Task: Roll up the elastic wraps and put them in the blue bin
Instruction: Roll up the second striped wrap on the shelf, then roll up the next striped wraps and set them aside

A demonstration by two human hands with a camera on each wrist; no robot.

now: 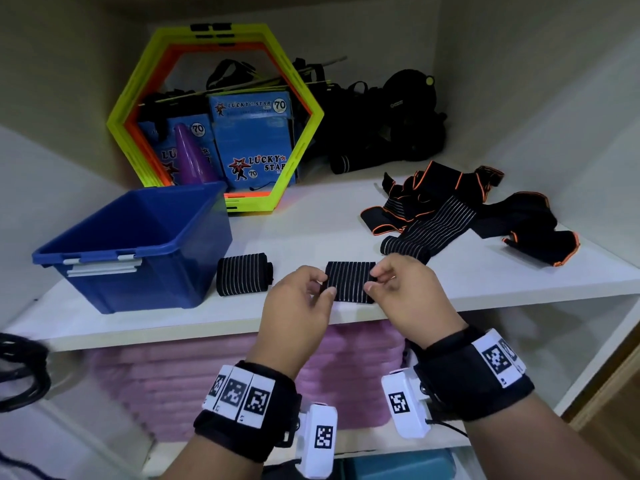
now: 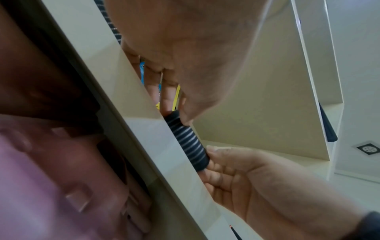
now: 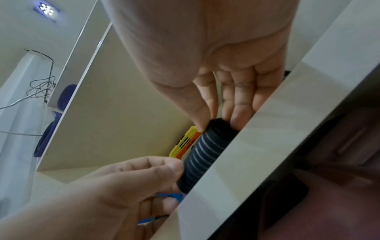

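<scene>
A black elastic wrap with thin white stripes lies rolled at the shelf's front edge. My left hand pinches its left end and my right hand pinches its right end. The same roll shows between both hands in the left wrist view, and the roll sits the same way in the right wrist view. A second rolled wrap rests beside the blue bin, which stands open at the left. Unrolled wraps with orange edging lie in a heap at the right.
Yellow-green and orange hexagon frames lean at the back with blue boxes and a purple cone. Black straps and gear pile at the back right. Pink folded cloth fills the shelf below.
</scene>
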